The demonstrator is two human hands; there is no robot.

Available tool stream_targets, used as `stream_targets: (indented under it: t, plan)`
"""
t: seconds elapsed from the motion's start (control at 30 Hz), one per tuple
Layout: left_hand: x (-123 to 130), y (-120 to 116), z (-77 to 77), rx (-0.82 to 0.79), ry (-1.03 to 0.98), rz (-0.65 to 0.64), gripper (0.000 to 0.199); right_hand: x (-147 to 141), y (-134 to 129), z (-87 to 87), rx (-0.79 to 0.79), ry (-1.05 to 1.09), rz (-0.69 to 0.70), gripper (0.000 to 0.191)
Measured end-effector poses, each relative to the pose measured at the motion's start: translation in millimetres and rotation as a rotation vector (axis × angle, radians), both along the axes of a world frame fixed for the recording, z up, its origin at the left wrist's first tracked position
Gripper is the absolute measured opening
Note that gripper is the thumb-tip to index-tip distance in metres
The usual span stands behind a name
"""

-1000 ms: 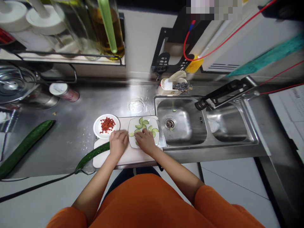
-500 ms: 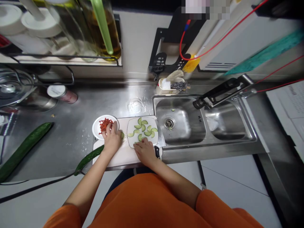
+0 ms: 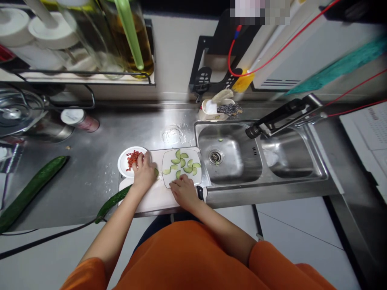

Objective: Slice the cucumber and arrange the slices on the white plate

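Left hand (image 3: 144, 173) over right side of round white plate (image 3: 121, 167), fingers bent and slightly apart at the red pieces (image 3: 132, 158) in it; can't tell if any are pinched. Green cut piece (image 3: 156, 172) just beside that hand. Right hand (image 3: 184, 194) at near edge of squarish plate (image 3: 168, 159), fingers bent, close together; can't tell if they grip anything.

Squarish plate: pale green cucumber slices (image 3: 188, 170), thin, green-edged, spread out, some touching. It sits on the white cutting board (image 3: 154, 200), right end. Black knife handle (image 3: 200, 193) near the right hand. Cucumber (image 3: 112, 202) lies partly on board, left end; larger cucumber (image 3: 34, 187) on steel counter (image 3: 80, 181), far left.

Left sink basin (image 3: 242, 171): drain, small green bit (image 3: 220, 140). Right sink basin (image 3: 294, 167): whitish item (image 3: 270, 157), unclear. Caddy (image 3: 211, 117) behind sink: white item, steel scrubber (image 3: 229, 109), beige scrubber (image 3: 223, 96). Rack: bottle (image 3: 144, 46) with amber liquid; white-lidded jar (image 3: 53, 34), contents blurred.
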State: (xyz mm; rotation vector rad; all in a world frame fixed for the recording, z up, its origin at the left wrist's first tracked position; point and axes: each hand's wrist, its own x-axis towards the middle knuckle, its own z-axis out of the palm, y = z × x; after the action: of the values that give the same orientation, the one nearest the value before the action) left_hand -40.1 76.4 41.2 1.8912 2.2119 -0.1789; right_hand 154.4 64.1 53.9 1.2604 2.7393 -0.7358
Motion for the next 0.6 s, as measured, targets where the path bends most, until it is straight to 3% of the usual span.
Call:
stream_targets:
  t: [0.37, 0.6]
  plan:
    - [-2.6, -11.5, 0.9, 0.091, -0.081, -0.052, 0.022, -5.0, 5.9, 3.4, -0.004, 0.029, 0.002, 0.022]
    - [-12.5, -25.4, 3.7, 0.067, -0.226, -0.120, 0.011, -23.9, 17.9, -2.5, -0.064, 0.041, -0.033, 0.024]
